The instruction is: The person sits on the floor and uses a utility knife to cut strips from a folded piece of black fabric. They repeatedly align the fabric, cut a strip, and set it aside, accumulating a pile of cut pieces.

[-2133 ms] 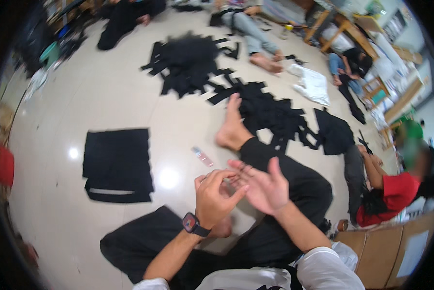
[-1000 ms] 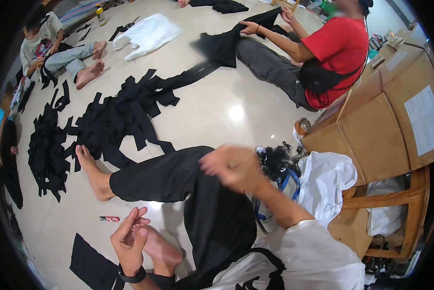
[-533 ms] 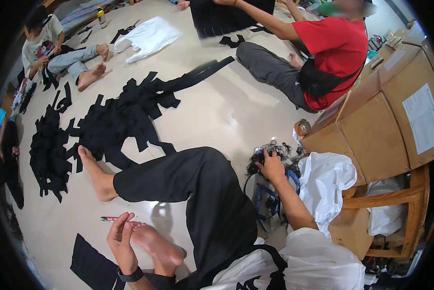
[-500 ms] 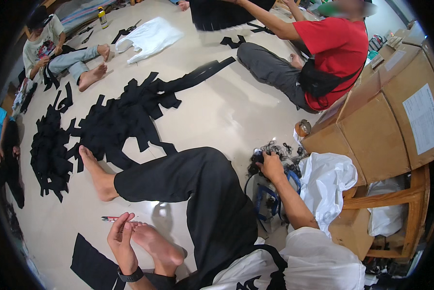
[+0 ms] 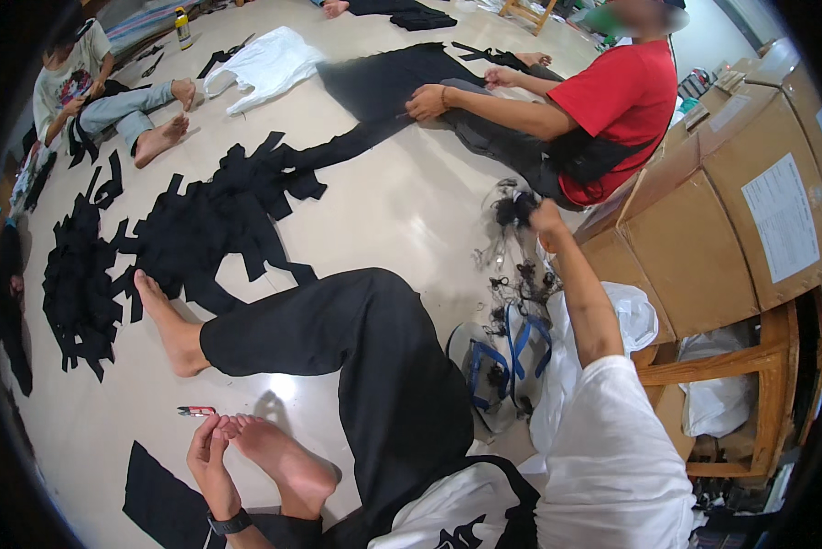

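My right hand (image 5: 546, 222) is raised on the right, closed on a clump of tangled black thread (image 5: 516, 210) with loose strands trailing below it. More black thread scraps (image 5: 525, 274) lie under it, on and around a pair of blue-strapped flip-flops (image 5: 492, 371). Low on the left, beside my bare foot, my left hand (image 5: 211, 467) has its fingers bent together. A small red tool with a dark tip (image 5: 196, 411), apparently thread snips, sticks out from its fingertips. A black cloth piece (image 5: 159, 499) lies beside that wrist.
Black fabric strips (image 5: 205, 233) form heaps beyond my leg. A person in red (image 5: 617, 105) sits ahead handling black cloth (image 5: 393, 78); another (image 5: 72, 78) sits at far left. Cardboard boxes (image 5: 686, 247), a wooden frame (image 5: 713, 371) and a white plastic bag (image 5: 632, 316) stand right.
My right hand has lifted the black thread clump up and away from the flip-flops, uncovering them. The person in red has lowered the black cloth. My left hand stays beside my foot.
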The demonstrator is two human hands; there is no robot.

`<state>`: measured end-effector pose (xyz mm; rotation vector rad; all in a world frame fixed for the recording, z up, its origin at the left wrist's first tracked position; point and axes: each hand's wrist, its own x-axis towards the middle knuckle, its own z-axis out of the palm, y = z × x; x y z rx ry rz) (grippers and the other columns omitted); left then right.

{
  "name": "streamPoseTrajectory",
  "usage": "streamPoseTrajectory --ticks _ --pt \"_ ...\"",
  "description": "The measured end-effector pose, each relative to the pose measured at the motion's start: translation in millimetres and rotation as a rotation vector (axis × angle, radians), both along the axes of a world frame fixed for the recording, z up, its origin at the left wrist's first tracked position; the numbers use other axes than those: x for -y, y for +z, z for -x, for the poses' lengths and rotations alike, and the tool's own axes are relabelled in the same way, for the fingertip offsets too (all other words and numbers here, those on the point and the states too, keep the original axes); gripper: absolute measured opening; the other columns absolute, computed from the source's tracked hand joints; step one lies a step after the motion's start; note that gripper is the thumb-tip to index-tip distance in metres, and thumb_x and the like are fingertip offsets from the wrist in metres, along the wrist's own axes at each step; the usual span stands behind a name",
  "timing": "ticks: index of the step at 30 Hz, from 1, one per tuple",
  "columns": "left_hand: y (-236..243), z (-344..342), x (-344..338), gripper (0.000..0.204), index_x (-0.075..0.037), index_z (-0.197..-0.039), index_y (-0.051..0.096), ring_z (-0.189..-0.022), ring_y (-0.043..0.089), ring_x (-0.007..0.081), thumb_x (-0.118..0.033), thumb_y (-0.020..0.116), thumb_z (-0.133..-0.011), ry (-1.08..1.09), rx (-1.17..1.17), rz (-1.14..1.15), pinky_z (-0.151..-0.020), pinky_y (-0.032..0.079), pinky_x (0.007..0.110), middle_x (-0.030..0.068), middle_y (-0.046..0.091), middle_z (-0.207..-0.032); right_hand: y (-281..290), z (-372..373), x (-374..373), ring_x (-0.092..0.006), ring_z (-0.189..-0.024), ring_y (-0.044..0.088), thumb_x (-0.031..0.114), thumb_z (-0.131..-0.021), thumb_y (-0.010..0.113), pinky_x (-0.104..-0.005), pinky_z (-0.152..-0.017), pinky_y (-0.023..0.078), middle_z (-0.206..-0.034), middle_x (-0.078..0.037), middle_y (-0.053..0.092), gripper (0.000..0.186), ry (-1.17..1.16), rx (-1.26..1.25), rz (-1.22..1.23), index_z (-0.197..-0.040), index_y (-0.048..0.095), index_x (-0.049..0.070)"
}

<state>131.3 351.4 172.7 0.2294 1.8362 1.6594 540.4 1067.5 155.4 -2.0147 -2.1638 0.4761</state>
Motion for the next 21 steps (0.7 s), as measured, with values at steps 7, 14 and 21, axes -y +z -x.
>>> streamPoseTrajectory --ticks 7,14,21 --pt "0.8 3.3 69.8 0.031 0.006 -0.128 0.065 -0.111 0.066 0.0193 -0.011 0.064 -0.103 0.133 0.002 0.14 -0.1 0.05 0.034 0.0148 0.072 -0.121 -52.6 11.6 109.3 -0.0394 -0.105 0.072 0.029 -0.089 0.073 -0.0441 -0.094 0.055 -0.112 -0.029 0.073 0.048 0.183 -0.166 -0.258 -0.122 0.068 -0.005" --pt "-7.8 1.3 48.0 0.028 0.006 -0.125 0.067 -0.115 0.065 0.02 -0.011 0.065 -0.103 0.036 -0.014 0.083 -0.103 0.048 0.033 0.0138 0.072 -0.12 -48.7 15.4 179.3 -0.0428 -0.1 0.072 0.031 -0.087 0.072 -0.0469 -0.091 0.057 -0.108 -0.027 0.074 0.038 0.627 0.462 0.187 -0.11 0.075 0.0" --pt "-8.9 -6.6 38.5 0.028 0.005 -0.125 0.067 -0.116 0.065 0.0195 -0.013 0.065 -0.104 0.01 -0.001 0.036 -0.105 0.047 0.034 0.0141 0.072 -0.12 40.7 67.2 290.0 -0.0417 -0.106 0.071 0.036 -0.093 0.074 -0.0441 -0.094 0.055 -0.11 -0.026 0.074 0.045 1.089 0.288 0.656 -0.12 0.073 0.001"
